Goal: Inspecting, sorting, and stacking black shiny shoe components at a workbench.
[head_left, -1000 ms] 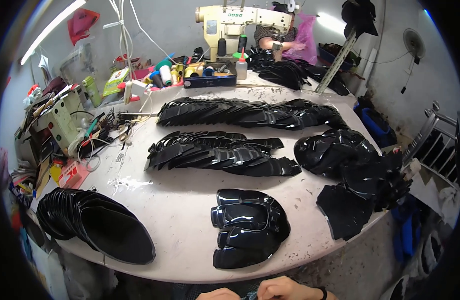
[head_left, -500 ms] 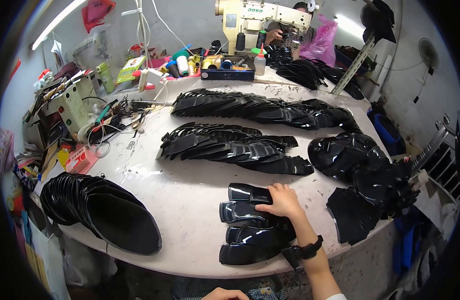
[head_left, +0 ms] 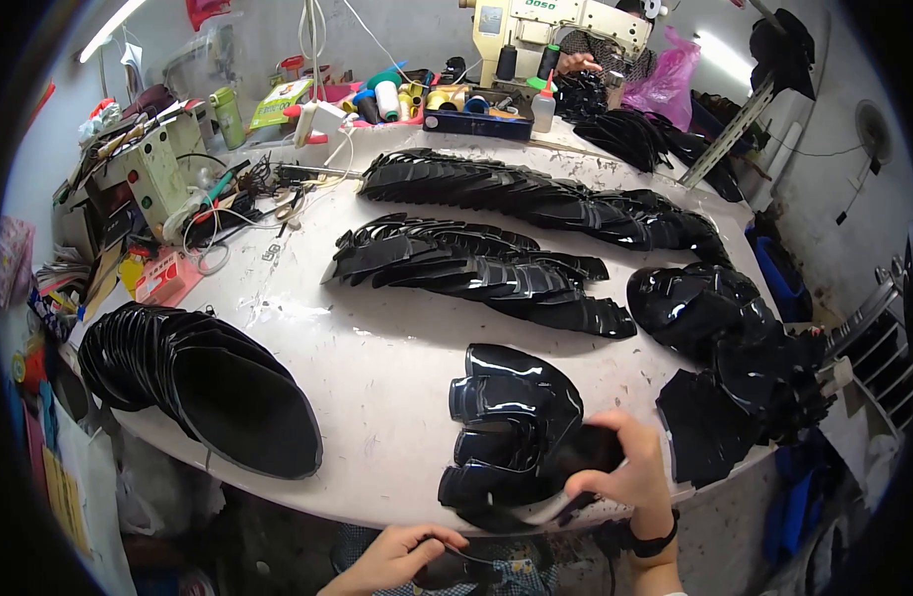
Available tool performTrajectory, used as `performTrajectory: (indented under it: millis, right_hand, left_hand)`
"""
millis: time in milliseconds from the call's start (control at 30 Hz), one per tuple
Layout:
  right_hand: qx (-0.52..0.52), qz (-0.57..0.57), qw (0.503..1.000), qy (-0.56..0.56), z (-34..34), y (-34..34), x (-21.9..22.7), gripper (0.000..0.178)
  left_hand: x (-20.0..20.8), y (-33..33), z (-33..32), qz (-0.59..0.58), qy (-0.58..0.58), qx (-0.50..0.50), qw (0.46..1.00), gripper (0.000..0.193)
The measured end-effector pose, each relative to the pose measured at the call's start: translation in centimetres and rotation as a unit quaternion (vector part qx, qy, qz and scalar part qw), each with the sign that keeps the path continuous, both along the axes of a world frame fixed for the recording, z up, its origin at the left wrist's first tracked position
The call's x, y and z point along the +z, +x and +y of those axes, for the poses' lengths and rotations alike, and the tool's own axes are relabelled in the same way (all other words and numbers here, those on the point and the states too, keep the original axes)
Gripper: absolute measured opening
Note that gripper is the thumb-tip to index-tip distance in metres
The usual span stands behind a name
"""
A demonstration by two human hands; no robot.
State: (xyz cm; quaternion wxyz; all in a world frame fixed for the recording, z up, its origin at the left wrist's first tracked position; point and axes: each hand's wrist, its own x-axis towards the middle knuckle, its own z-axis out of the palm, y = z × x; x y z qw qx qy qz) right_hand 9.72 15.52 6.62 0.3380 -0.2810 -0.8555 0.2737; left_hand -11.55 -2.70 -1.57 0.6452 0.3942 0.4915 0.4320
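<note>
On the table before me lie black glossy shoe uppers, U-shaped and overlapping, their ends pointing left. My right hand is at their right side, thumb and fingers closed round a black upper that is smeared by motion. Below the table's front edge, my left hand pinches the thin edge of a dark piece, mostly in shadow. Whether the two hands hold the same piece, I cannot tell. A fanned stack of large black oval pieces rests at the left.
Two long overlapping rows of black pieces cross the table's middle. More black pieces are heaped at the right. Behind stand a tray of thread spools, a squeeze bottle and a sewing machine, with another person beyond it.
My right hand has moved down and right from the top of the glossy uppers and now grips one. My left hand has risen into view with a dark piece. The whole view has shifted slightly.
</note>
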Motion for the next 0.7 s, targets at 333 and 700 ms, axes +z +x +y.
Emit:
performTrajectory:
  millis: [333,700]
  right_hand:
    - [0.210,-0.106,0.972,-0.012,-3.1,-2.7,-2.7,0.010]
    - [0.250,-0.110,0.962,-0.023,-3.4,-2.9,-2.8,0.011]
  left_hand:
    - [3.7,1.2,2.0,0.071,0.024,-0.061,0.995,0.039]
    - [4.0,1.2,2.7,0.135,0.069,-0.105,0.983,0.036]
